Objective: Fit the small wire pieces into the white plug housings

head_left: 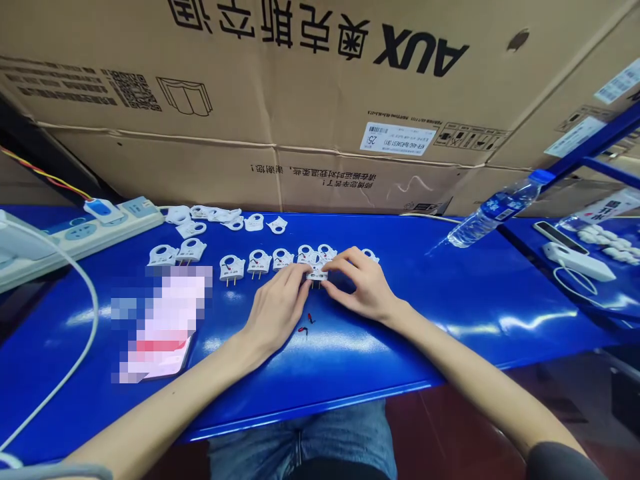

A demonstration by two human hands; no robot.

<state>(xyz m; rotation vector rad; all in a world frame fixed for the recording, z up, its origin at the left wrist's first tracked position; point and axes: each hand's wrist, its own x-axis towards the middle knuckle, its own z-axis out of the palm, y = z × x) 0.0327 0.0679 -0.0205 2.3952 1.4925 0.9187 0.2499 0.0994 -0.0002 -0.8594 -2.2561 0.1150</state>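
Observation:
My left hand (277, 310) and my right hand (357, 283) meet at the middle of the blue workbench (390, 353). Their fingertips pinch a small white two-pin plug (317, 275) from both sides. Just left of it stands a row of similar white plugs with brass pins, such as one plug (233, 269). Loose white plug covers (215, 214) lie farther back. Two tiny red-and-black wire pieces (305, 323) lie just below my left fingers. Part of the row is hidden behind my hands.
A cardboard AUX carton (300, 87) stands along the bench's far side. A power strip (80, 233) sits at the left, near a pixelated phone-like object (160, 327) and a white cable (75, 320). A water bottle (495, 213) lies at the right, beside a second blue bench (530, 253).

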